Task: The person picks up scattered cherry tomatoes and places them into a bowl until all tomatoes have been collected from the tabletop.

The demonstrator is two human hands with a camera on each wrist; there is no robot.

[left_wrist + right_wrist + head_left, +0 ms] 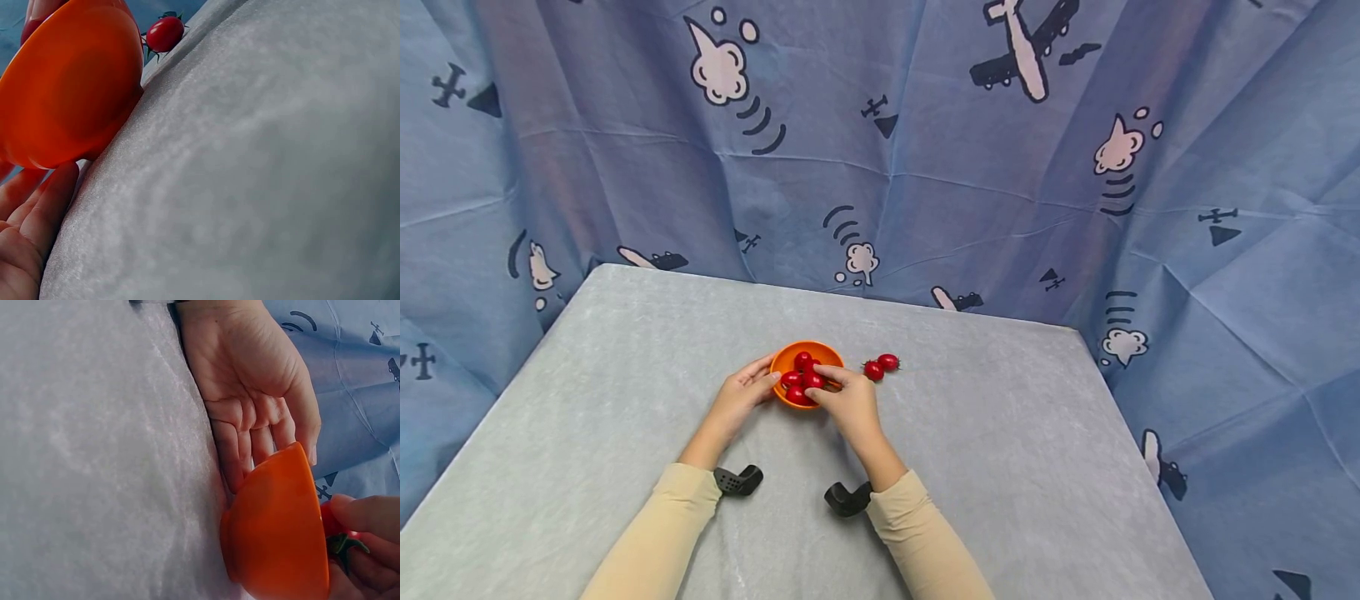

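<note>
Head view: an orange bowl (790, 360) sits near the middle of a grey cloth-covered surface (1000, 450), with several red cherry tomatoes (802, 361) piled inside it. The left hand (743, 392) lies against the bowl's left side, fingers relaxed and fairly straight, touching the outer wall without curling round it. The right hand (847, 402) reaches over the bowl's right rim and pinches one tomato (813, 380) between thumb and fingertips, right above the pile. Just beside the bowl on its right, two more tomatoes (881, 366) lie on the surface, close together and apart from the bowl. Both forearms wear cream sleeves (917, 533), and a black strap mount (737, 480) shows at each wrist.

The left wrist view shows the bowl's (69, 94) rounded underside up close, the left hand's fingers (37, 212) just under and beside it, and one loose tomato with a green stalk (165, 33) further off on the surface.

The right wrist view shows the left hand's open palm (250, 381) behind the bowl (275, 531), its fingertips at the wall and rim, while the right hand's fingers (369, 515) close on a red tomato with green leaves (331, 531) at the bowl's edge.

A blue curtain printed with planes and clouds (925, 150) hangs behind the surface.
</note>
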